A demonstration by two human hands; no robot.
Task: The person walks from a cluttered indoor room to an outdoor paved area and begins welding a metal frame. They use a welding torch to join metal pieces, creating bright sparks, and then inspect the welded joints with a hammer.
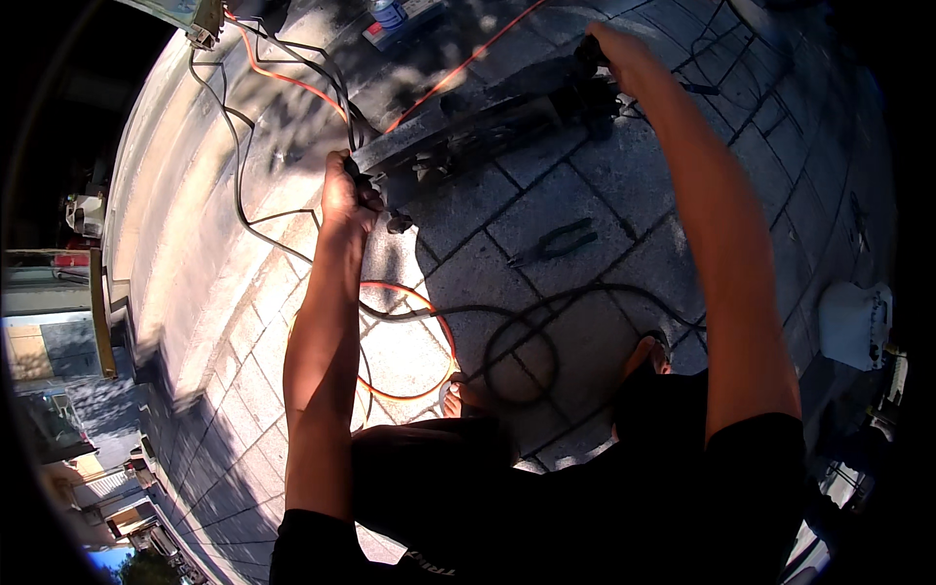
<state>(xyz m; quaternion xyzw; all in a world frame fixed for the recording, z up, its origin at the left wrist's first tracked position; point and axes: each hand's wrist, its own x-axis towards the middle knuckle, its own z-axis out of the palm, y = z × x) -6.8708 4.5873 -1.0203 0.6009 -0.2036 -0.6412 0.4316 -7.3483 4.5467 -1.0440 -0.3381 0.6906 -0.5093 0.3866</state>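
Note:
Stretched out in front of me is a long, dark metal frame-like part [487,122], its right end farther away than its left. My left hand [351,192] is closed around its near left end, at a black fitting. At the far right end, my right hand [619,63] grips a dark knob-like piece of the same part. Much of its underside is in shadow, so its exact kind is unclear. A pair of pliers [556,244] with dark handles lies on the paving below it, apart from both hands.
An orange hose [451,336] and a black cable [526,317] loop over the paving stones near my feet. More cables [234,127] run along the left. At right stands a white container [850,322]; a blue bottle [388,14] is at the far edge.

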